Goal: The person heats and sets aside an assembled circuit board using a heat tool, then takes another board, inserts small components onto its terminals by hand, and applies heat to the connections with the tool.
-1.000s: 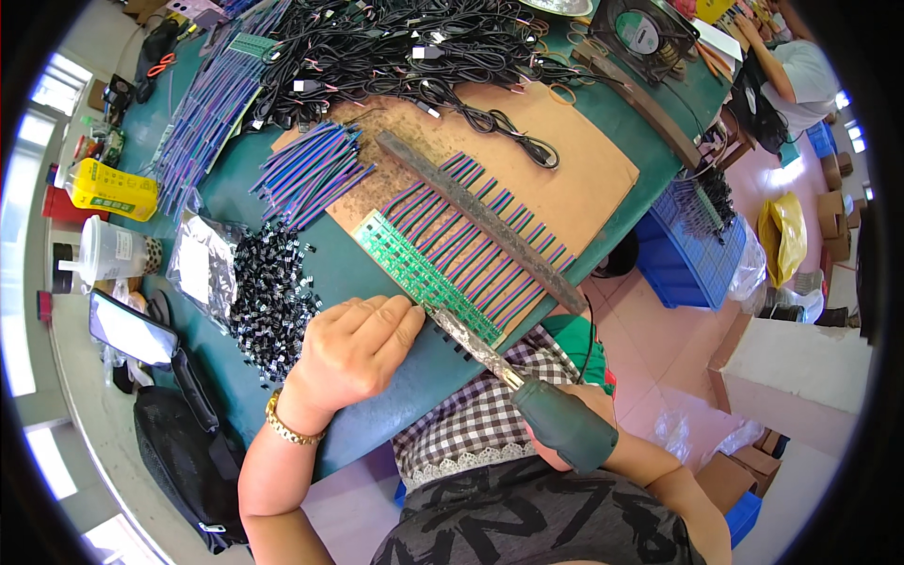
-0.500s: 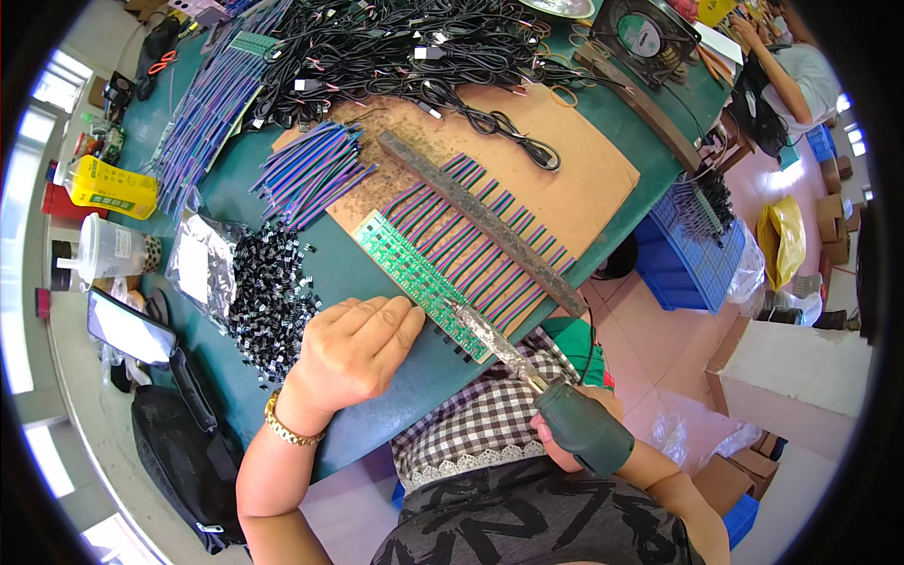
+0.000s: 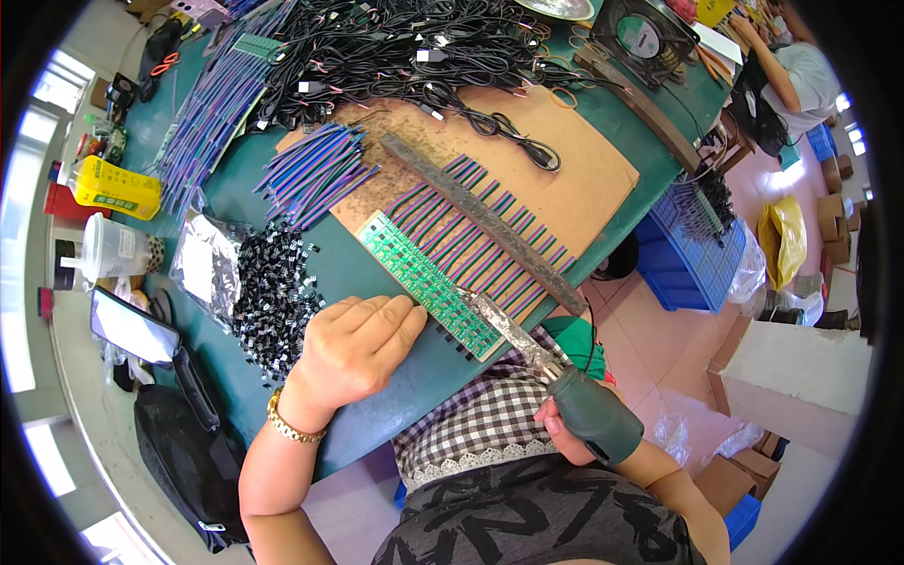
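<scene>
A green circuit board panel (image 3: 428,287) lies aslant on the table, with rows of multicoloured wires (image 3: 471,240) running from its far long edge. My right hand (image 3: 563,433) is closed around the dark green handle of a soldering iron (image 3: 513,331), whose tip meets the panel near its middle. At the panel's near edge my left hand (image 3: 363,344) is closed, knuckles up, and its fingertips are hidden; what they hold cannot be made out. Several small black connectors (image 3: 452,341) show along that near edge, right of my left hand. A dark bar (image 3: 480,221) lies across the wires.
Left of the panel sit a heap of black connectors (image 3: 275,306) and a bundle of cut wires (image 3: 315,174). Black cables (image 3: 395,56) pile up at the back, on and behind a brown board (image 3: 589,160). A fan (image 3: 640,38) stands far right; another person (image 3: 800,80) sits beyond.
The soldering iron and my right hand have shifted slightly to the right, with the tip a little farther away along the panel. My left hand has hardly moved.
</scene>
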Available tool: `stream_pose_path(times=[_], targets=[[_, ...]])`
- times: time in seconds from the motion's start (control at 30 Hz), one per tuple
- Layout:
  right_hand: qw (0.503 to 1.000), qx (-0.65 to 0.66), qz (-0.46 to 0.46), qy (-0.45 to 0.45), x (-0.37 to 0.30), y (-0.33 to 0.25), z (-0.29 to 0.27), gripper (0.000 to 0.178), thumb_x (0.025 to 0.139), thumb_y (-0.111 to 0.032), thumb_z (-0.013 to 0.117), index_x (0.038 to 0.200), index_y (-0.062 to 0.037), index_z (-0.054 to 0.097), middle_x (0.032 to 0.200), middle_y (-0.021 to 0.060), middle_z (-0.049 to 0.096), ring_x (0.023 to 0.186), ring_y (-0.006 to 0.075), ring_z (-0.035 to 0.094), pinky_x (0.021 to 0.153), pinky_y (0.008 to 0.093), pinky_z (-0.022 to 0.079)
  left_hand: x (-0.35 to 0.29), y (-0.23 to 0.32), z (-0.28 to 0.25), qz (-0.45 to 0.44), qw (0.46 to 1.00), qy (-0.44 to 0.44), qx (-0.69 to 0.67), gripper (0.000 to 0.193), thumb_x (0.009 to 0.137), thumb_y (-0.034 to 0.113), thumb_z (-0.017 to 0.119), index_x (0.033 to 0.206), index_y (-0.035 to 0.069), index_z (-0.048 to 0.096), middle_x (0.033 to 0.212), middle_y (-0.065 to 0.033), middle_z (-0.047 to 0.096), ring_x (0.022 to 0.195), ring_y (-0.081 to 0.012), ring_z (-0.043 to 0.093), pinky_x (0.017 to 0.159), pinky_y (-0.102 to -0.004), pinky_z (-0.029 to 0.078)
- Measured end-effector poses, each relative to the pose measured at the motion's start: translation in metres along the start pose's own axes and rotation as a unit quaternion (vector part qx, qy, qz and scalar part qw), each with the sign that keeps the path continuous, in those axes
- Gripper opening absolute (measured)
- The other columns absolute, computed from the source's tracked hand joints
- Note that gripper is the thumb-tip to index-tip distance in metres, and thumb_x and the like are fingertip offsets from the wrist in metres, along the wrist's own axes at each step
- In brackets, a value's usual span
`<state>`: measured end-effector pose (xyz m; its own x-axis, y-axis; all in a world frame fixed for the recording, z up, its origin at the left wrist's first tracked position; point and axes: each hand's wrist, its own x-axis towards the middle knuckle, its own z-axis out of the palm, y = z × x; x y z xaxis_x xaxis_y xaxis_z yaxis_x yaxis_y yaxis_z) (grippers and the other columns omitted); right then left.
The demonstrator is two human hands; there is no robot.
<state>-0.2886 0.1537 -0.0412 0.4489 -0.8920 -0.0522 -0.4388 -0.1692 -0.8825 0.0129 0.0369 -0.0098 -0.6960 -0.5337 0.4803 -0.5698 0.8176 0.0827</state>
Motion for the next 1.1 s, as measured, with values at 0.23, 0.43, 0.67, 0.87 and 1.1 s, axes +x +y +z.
stream_pose_path(times=[0.23, 0.43, 0.67, 0.87, 1.1], targets=[[0.997, -0.024, 0.062, -0.033, 0.004, -0.008, -0.004, 0.007, 0.089, -0.004, 0.058, 0.086, -0.0052, 0.052, 0.078, 0.0054, 0.058, 0.075, 0.0165, 0.065, 0.066, 0.0296, 0.052, -0.001, -0.001, 0.001, 0.010, 1.000, 0.006, 0.002, 0.023, 0.071, 0.007, 0.072, 0.094, 0.002, 0.070, 0.089, -0.0072, 0.068, 0.072, -0.0184, 0.067, 0.058, -0.0286, 0.052], [0.999, -0.011, 0.029, -0.017, 0.003, -0.005, -0.001, 0.008, 0.088, -0.003, 0.059, 0.086, -0.0059, 0.052, 0.076, 0.0050, 0.058, 0.073, 0.0164, 0.065, 0.064, 0.0302, 0.052, -0.001, -0.001, 0.000, 0.013, 1.000, 0.002, 0.013, 0.022, 0.072, 0.007, 0.072, 0.094, 0.003, 0.070, 0.090, -0.0063, 0.069, 0.074, -0.0180, 0.067, 0.059, -0.0282, 0.052], [0.999, -0.041, -0.023, 0.005, -0.003, 0.011, 0.011, 0.017, 0.080, -0.011, 0.066, 0.096, -0.0071, 0.063, 0.083, 0.0059, 0.067, 0.072, 0.0207, 0.067, 0.062, 0.0325, 0.054, -0.001, 0.000, 0.000, 0.010, 1.000, 0.000, 0.017, 0.023, 0.071, 0.009, 0.073, 0.094, 0.003, 0.071, 0.091, -0.0063, 0.069, 0.075, -0.0177, 0.068, 0.059, -0.0280, 0.052], [0.997, -0.055, -0.056, 0.007, 0.001, 0.014, 0.009, 0.036, 0.071, -0.016, 0.072, 0.106, -0.0069, 0.071, 0.091, 0.0061, 0.071, 0.075, 0.0240, 0.069, 0.063, 0.0323, 0.056, -0.001, 0.001, 0.000, 0.010, 1.000, -0.004, 0.020, 0.024, 0.071, 0.009, 0.072, 0.094, 0.003, 0.070, 0.093, -0.0062, 0.069, 0.075, -0.0176, 0.068, 0.058, -0.0279, 0.052], [0.986, 0.131, 0.095, -0.028, -0.013, 0.030, 0.022, 0.042, 0.070, -0.015, 0.071, 0.111, -0.0062, 0.070, 0.095, 0.0062, 0.071, 0.075, 0.0239, 0.069, 0.063, 0.0323, 0.055, -0.001, 0.000, 0.002, 0.006, 1.000, 0.002, 0.012, 0.024, 0.071, 0.008, 0.074, 0.094, 0.004, 0.070, 0.092, -0.0059, 0.069, 0.075, -0.0177, 0.068, 0.058, -0.0277, 0.051]])
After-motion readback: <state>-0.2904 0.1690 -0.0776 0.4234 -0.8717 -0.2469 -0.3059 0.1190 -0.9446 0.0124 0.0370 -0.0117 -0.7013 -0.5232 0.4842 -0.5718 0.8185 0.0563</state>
